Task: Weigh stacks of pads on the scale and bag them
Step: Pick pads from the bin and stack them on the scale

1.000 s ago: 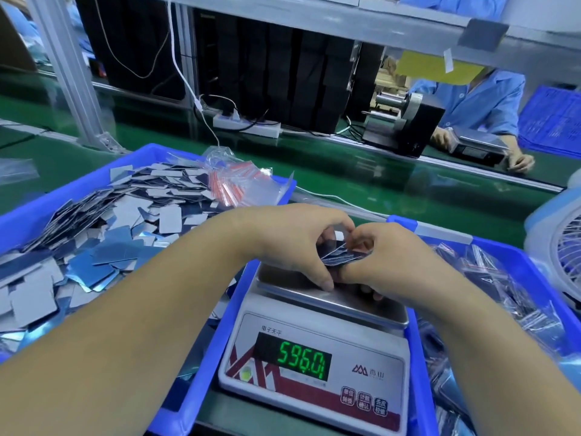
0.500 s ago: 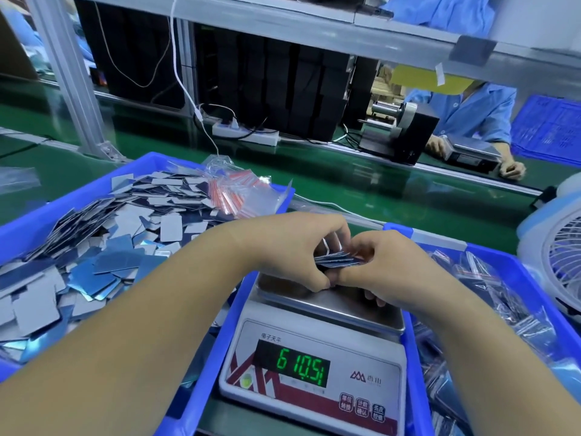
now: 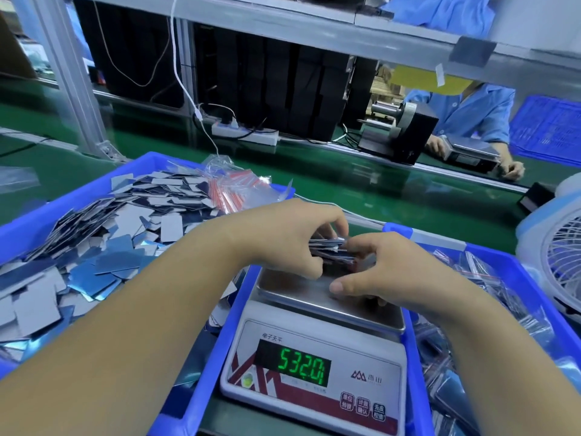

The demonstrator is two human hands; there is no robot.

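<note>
The green bench (image 3: 361, 196) carries two blue bins (image 3: 94, 187), a scale (image 3: 314, 388) and a fan (image 3: 559, 262).

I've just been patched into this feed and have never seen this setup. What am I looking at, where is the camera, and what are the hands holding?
There is no machine: a person works bare-handed, and the single camera sits on their head, looking down. The left hand and right hand together hold a small stack of pads just above the pan of the scale, whose display shows green digits. The blue bin on the left holds loose pads and empty zip bags. The blue bin on the right holds filled bags. A white fan stands at the far right.
</note>
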